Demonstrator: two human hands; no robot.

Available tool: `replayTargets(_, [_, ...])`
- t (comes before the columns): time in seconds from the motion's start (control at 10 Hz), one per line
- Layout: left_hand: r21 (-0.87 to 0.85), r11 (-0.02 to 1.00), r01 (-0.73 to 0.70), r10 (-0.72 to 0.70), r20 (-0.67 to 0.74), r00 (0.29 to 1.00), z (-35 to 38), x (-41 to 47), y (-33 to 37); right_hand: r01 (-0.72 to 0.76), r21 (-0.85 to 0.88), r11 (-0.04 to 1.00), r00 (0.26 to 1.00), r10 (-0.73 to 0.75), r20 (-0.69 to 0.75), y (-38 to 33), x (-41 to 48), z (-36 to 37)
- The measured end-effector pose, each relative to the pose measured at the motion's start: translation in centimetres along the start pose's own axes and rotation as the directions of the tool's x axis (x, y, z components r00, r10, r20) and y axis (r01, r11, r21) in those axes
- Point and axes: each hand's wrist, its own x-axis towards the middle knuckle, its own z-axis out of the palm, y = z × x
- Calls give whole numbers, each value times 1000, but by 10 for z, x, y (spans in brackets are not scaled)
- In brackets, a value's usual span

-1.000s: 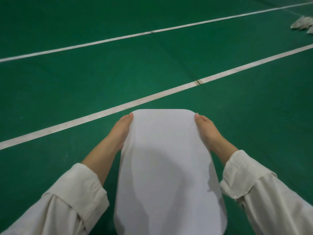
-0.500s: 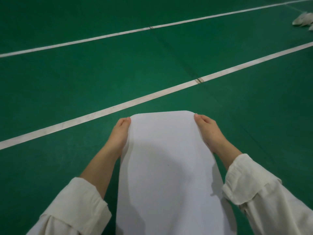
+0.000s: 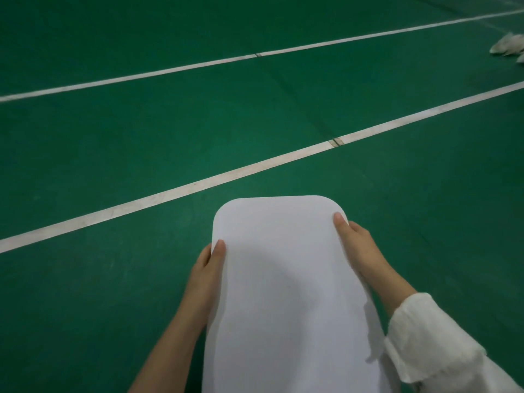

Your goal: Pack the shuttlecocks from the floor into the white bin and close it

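Note:
A flat white lid with rounded corners point(image 3: 283, 279) fills the lower middle of the head view. My left hand point(image 3: 207, 268) grips its left edge, thumb on top and fingers under it. My right hand point(image 3: 360, 248) grips the right edge near the far corner, thumb on top as well. The white bin under the lid is hidden. Several white shuttlecocks point(image 3: 509, 45) lie on the green floor at the far right edge.
The green court floor point(image 3: 141, 131) stretches all around, crossed by two white lines point(image 3: 255, 165). A small seam mark point(image 3: 336, 141) sits on the nearer line.
Both hands slid back along the lid's sides and their thumbs came up onto its top. More of the lid's far end shows beyond the hands, the left hand lying nearer to me.

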Motion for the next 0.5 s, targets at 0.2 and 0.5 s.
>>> replayTargets(0.2, [38,998,-43,44,-26,999,-3,26,18,122,99,988,992,-118,-53,-25,14,15])
replayTargets(0.5, [698,710,-93,86,44,995,-24,43,28,229,-567,791,946,-319,-62,-48,8,23])
